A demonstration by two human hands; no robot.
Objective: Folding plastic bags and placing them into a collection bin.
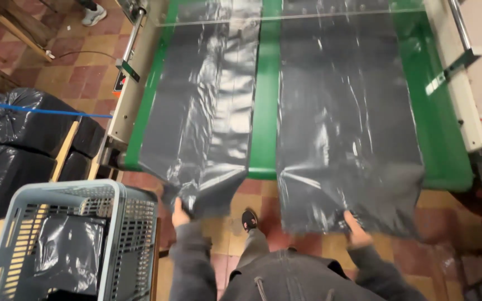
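The person stands at the end of a green belt [266, 111] on which two black plastic sheets lie side by side, apart, with a strip of green between them. The left hand [180, 213] grips the hanging lower edge of the left sheet [199, 111], its fingers closed on bunched plastic just below the belt's end. The right hand [357, 227] holds the bottom edge of the right sheet [347, 128], which drapes over the belt's end toward the tiled floor [85, 67]; the fingers seem pinched shut on the film, though blur makes this less than certain. A grey crate [112, 223] with black plastic inside stands just left of the left arm. Filled black bags [12, 128] sit farther left.
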